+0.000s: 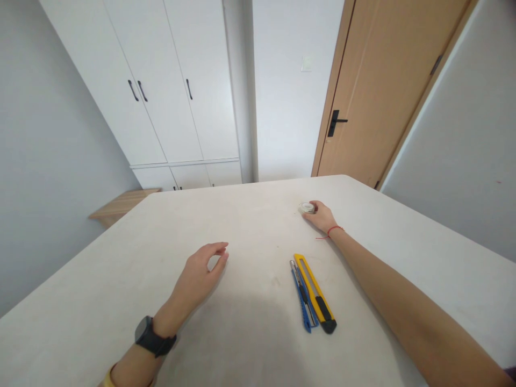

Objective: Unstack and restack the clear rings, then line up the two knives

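Observation:
My right hand (321, 215) reaches far across the table, its thumb and fingers closed around the side of a small whitish roll of tape (307, 207) on the tabletop. Nearer to me and to the left, my left hand (203, 267) rests over the table with curved fingers and a gap between thumb and fingertips, holding nothing. Between my forearms lie two box cutters side by side: a yellow one (316, 295) with a black slider and end, and a slimmer blue one (303, 298). No blade of the yellow cutter shows.
The white tabletop (250, 215) spreads under both arms, its far edge close to the wardrobe (193, 123). A wooden ledge (121, 206) stands past the table's left edge. Behind, on the right, is a closed wooden door (374, 86).

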`<state>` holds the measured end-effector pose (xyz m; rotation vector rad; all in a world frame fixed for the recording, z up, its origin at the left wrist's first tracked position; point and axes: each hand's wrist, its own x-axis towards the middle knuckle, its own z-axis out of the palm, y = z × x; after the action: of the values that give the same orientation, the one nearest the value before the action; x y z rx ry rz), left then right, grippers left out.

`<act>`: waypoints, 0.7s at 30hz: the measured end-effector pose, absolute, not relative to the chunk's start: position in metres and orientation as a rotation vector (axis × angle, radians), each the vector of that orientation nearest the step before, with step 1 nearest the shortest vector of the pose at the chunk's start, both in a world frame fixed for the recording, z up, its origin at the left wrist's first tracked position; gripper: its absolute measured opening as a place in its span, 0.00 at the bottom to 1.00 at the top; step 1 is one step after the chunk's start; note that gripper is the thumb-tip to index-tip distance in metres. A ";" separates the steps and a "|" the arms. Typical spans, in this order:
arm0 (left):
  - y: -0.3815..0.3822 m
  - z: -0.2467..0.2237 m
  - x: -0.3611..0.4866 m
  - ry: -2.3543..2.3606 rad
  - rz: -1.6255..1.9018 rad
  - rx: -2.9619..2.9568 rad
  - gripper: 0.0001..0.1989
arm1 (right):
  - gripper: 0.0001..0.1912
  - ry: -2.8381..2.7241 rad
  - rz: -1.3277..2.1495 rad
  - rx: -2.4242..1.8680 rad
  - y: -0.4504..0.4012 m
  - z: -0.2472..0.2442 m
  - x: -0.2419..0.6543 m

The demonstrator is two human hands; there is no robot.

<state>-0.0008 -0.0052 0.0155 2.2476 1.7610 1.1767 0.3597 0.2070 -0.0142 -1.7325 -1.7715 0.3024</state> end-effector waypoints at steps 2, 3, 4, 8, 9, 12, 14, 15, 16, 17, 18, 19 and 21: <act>-0.005 0.016 -0.001 1.762 1.177 2.242 0.14 | 0.30 -1.777 0.299 -1.733 0.208 -0.014 0.359; -0.005 0.016 -0.001 1.763 1.178 2.239 0.14 | 0.30 -1.779 0.295 -1.735 0.208 -0.014 0.359; -0.005 0.016 -0.001 1.765 1.177 2.238 0.14 | 0.30 -1.781 0.291 -1.736 0.208 -0.014 0.359; -0.005 0.016 -0.001 1.772 1.173 2.239 0.15 | 0.30 -1.796 0.271 -1.745 0.206 -0.013 0.357; -0.005 0.016 -0.001 1.771 1.174 2.239 0.15 | 0.30 -1.800 0.266 -1.748 0.205 -0.012 0.357; -0.005 0.016 -0.001 1.762 1.176 2.230 0.15 | 0.30 -1.809 0.255 -1.755 0.202 -0.011 0.356; -0.005 0.017 -0.001 1.764 1.174 2.220 0.15 | 0.30 -1.815 0.251 -1.755 0.201 -0.011 0.355; -0.005 0.017 -0.001 1.767 1.169 2.214 0.15 | 0.29 -1.819 0.250 -1.754 0.201 -0.010 0.355; -0.005 0.016 -0.001 1.770 1.164 2.209 0.15 | 0.29 -1.822 0.250 -1.752 0.201 -0.010 0.355; -0.005 0.016 -0.001 1.772 1.160 2.205 0.15 | 0.29 -1.825 0.251 -1.750 0.201 -0.010 0.355; -0.005 0.016 -0.001 1.771 1.158 2.203 0.15 | 0.29 -1.826 0.252 -1.749 0.201 -0.010 0.355; -0.005 0.016 -0.001 1.770 1.157 2.203 0.15 | 0.29 -1.827 0.252 -1.748 0.201 -0.010 0.355; -0.005 0.016 0.000 1.764 1.161 2.206 0.15 | 0.30 -1.826 0.255 -1.747 0.200 -0.009 0.355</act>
<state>-0.0003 -0.0048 0.0156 2.2060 1.7640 1.1606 0.3547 0.2003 -0.0093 -1.7475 -1.8261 0.2555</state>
